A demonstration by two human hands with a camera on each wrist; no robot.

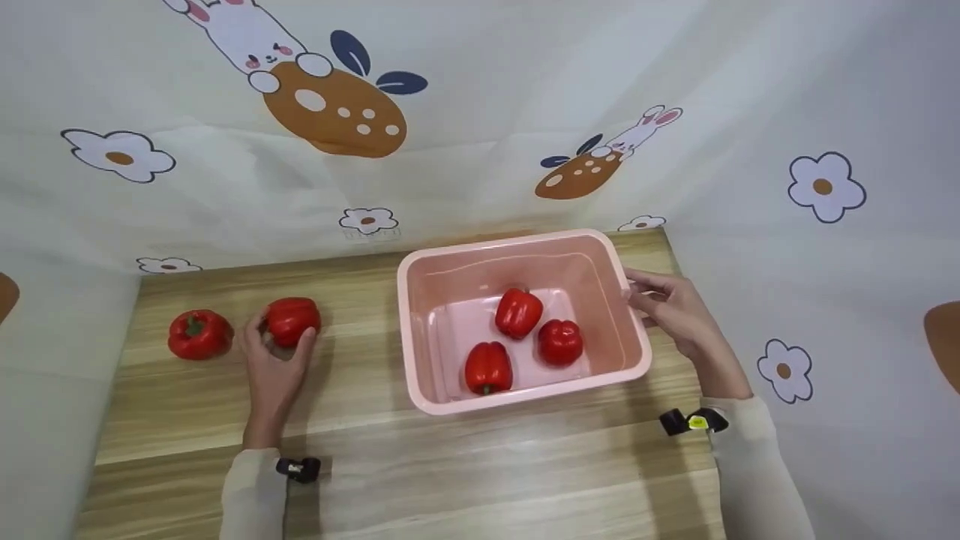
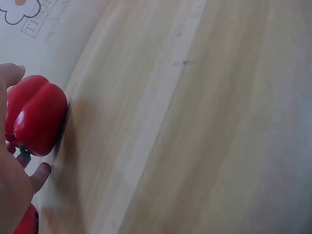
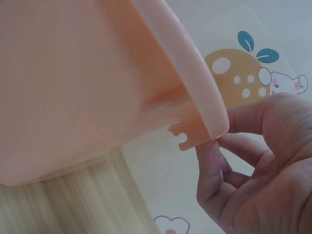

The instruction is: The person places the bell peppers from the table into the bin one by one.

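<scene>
In the head view my left hand point(image 1: 274, 367) has its fingers and thumb curved round a red bell pepper point(image 1: 294, 319) at the table's left. The left wrist view shows this pepper point(image 2: 41, 117) with its green stem toward the fingers. Another red bell pepper point(image 1: 199, 334) stands just left of that hand. My right hand point(image 1: 675, 307) pinches the right rim of a pink plastic basin point(image 1: 409, 337) between thumb and fingers. Inside the basin lie three red bell peppers, one at the back point(image 1: 518, 313), one at the right point(image 1: 560, 343) and one near the front point(image 1: 488, 368).
The wood-grain table point(image 1: 375, 465) carries everything. A pale cloth point(image 1: 480, 172) printed with rabbits and flowers rises behind it and along both sides. A black wrist camera point(image 1: 298, 469) sits on the left sleeve, and another point(image 1: 694, 421) on the right.
</scene>
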